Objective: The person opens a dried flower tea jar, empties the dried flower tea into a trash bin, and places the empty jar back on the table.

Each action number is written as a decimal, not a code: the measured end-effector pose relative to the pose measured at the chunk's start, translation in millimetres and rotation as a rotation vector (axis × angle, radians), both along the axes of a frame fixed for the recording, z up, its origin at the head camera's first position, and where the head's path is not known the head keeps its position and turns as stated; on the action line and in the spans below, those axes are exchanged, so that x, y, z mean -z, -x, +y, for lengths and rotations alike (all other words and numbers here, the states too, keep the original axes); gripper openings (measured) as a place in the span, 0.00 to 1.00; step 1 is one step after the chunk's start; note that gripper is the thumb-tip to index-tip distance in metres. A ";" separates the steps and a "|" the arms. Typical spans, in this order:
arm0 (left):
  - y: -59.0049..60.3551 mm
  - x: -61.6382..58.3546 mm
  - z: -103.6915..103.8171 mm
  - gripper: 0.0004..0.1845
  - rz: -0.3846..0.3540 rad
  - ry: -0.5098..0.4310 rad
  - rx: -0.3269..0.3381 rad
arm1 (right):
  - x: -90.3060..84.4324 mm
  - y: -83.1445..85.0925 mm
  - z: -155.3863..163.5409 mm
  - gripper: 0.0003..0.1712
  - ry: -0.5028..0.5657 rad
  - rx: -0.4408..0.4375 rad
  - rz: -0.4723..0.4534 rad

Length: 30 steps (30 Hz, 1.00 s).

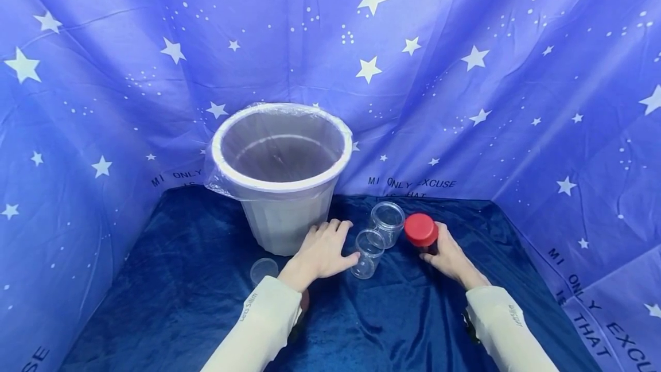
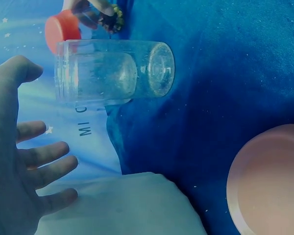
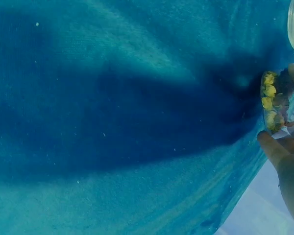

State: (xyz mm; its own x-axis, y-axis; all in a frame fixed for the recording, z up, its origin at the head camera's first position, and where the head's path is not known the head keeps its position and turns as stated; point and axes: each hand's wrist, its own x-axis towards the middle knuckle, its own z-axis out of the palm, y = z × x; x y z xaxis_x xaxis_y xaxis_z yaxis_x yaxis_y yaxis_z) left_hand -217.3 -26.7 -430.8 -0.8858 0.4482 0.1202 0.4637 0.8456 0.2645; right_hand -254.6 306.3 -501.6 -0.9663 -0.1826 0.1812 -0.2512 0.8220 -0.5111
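Star-printed blue cloth walls in a desk (image 1: pixel 206 303) draped in dark blue velvet. Nearest the person lies a clear lid (image 1: pixel 264 270), left of the left hand (image 1: pixel 322 250). That hand rests released, fingers spread, fingertips just touching an upright open jar (image 1: pixel 369 253) to its right. The right hand (image 1: pixel 450 257) is grasping a red-lidded jar (image 1: pixel 422 233), also upright, with yellowish contents. Between them, slightly farther back, stands a second clear jar (image 1: pixel 387 223). Behind everything sits a white bucket (image 1: pixel 281 188) lined with plastic.
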 end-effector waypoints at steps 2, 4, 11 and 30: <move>0.0 0.1 -0.4 0.35 0.000 0.007 0.000 | -2.1 0.2 1.2 0.49 0.001 0.001 0.003; 0.2 0.6 -1.0 0.35 -0.001 0.015 -0.001 | -4.6 0.4 1.9 0.48 0.000 -0.003 0.011; 0.6 2.6 -1.8 0.38 0.003 0.046 -0.007 | -14.9 -0.1 3.1 0.48 -0.004 -0.016 0.021; -0.1 0.2 2.8 0.42 0.028 0.054 -0.006 | -48.8 3.5 -11.9 0.45 -0.054 -0.124 0.070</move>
